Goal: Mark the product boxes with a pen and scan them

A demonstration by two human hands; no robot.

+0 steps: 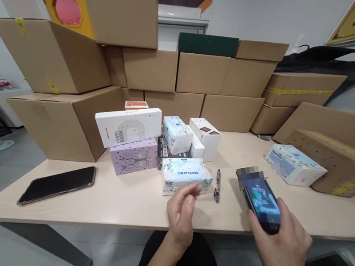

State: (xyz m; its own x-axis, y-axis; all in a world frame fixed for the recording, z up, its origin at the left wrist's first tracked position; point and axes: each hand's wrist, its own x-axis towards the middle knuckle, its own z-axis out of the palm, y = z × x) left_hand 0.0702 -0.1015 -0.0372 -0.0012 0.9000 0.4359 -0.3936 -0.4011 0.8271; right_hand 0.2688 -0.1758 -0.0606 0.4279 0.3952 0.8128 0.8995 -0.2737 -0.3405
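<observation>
My right hand (281, 238) grips a smartphone (261, 200) by its lower sides, thumb on the left edge and fingers on the right; its screen is lit. My left hand (183, 215) hovers just in front of a tissue pack (185, 172) printed "Manhua", fingers curled together with nothing visible in them. Whether it touches the pack I cannot tell. Between the hands, a pen (217, 185) lies on the table (134, 198). Another tissue pack (295, 163) rests to the right of the phone, against a cardboard box.
A white power bank box (129, 126) sits on a purple patterned box (136, 156). Beside them stand another tissue pack (177, 134) and a white box (205, 135). A dark phone (56, 184) lies at left. Cardboard boxes (61, 124) wall the back; an open carton (346, 160) stands right.
</observation>
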